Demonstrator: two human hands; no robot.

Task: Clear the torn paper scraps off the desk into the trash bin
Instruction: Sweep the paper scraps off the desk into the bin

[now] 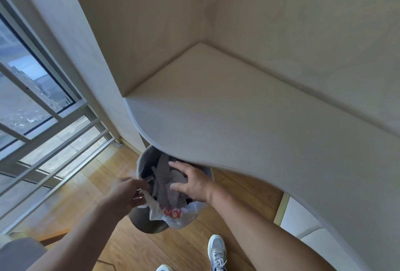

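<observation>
- Trash bin (149,224): a round grey bin on the wooden floor (91,186), partly tucked under the front edge of the worktop (238,119).
- Liner: a white plastic bag (179,216) lines the bin and folds over its near rim.
- Contents: grey-white torn paper scraps (164,182) are piled inside the bin, reaching about to the rim.
- Writing: red lettering is printed on the folded-over part of the bag; it appears upside down and creased, and cannot be read.
- Left hand (127,192): at the bin's left rim, grip pinched on the edge of the plastic bag.
- Right hand (190,181): over the bin's mouth, palm down, fingers spread, grip released; it sits just above or on the scraps, contact cannot be told.
- Worktop: pale surface set into a corner against beige walls.
- Other: a grey-white sneaker (217,251) stands on the floor near the bin; a window with a railing (39,106) lies to the left.
</observation>
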